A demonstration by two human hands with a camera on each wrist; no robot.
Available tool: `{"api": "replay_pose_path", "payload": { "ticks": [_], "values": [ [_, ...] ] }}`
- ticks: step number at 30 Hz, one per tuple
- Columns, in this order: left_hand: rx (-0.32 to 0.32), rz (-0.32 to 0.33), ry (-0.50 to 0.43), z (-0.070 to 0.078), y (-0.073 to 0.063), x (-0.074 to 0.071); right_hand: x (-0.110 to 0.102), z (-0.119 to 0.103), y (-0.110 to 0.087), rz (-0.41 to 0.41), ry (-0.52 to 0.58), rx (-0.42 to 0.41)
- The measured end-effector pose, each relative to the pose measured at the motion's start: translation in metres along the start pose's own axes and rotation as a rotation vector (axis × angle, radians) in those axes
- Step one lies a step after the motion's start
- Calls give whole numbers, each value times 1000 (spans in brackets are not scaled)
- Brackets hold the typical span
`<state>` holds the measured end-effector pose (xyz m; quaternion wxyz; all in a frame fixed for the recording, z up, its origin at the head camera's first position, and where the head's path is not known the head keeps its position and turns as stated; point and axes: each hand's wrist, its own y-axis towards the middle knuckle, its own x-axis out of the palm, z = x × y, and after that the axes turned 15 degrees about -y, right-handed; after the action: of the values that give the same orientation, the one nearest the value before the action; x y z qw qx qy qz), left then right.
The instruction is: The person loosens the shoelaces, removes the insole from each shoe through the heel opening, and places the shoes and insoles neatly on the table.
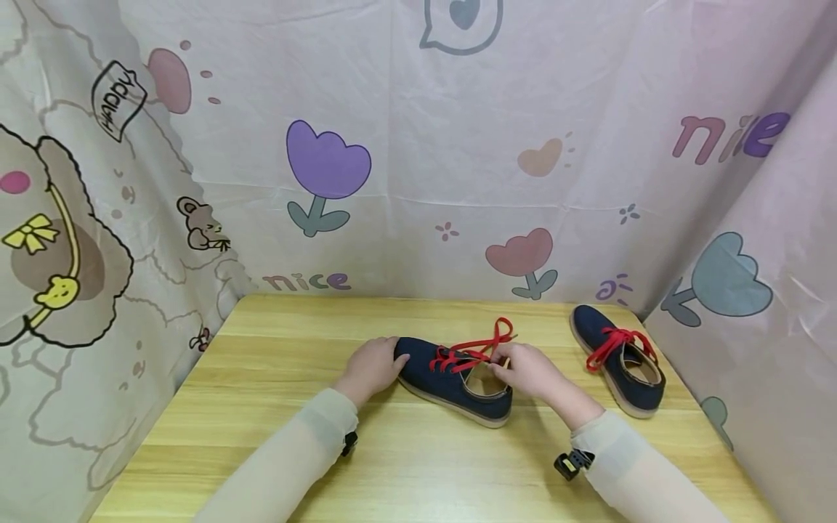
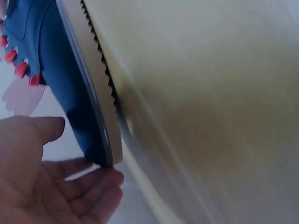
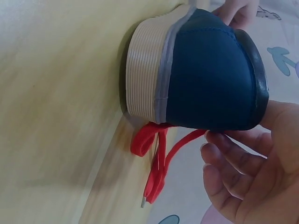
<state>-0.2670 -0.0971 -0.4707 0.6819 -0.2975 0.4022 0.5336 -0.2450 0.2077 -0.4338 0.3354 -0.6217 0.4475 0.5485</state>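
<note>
A navy shoe (image 1: pixel 421 367) with a pale sole lies on the table, toe to the left. My left hand (image 1: pixel 371 369) holds its toe, the thumb over the near side; in the left wrist view the fingertips bend at the toe's tip. Over the shoe's opening, my right hand (image 1: pixel 528 372) pinches the red shoelace (image 1: pixel 472 344) between thumb and fingers. One loop of lace stands up beyond the fingers. Seen from the right wrist, the heel (image 3: pixel 210 74) hides the pinch, and a lace loop (image 3: pixel 159 163) with a metal tip hangs past the far side.
A matching navy shoe (image 1: pixel 591 330) with its red lace tied in a bow (image 1: pixel 617 340) stands at the table's right side. Printed curtains (image 1: pixel 418 240) enclose the wooden table (image 1: pixel 275 436) at the back and both sides.
</note>
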Motion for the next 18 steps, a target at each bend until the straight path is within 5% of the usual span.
{"api": "replay_pose_path", "payload": {
  "ticks": [8, 18],
  "values": [
    [-24, 49, 4, 5, 7, 9, 2, -3, -3, 17, -28, 7],
    [28, -3, -122, -3, 30, 7, 8, -13, -5, 34, -35, 56]
  ]
}}
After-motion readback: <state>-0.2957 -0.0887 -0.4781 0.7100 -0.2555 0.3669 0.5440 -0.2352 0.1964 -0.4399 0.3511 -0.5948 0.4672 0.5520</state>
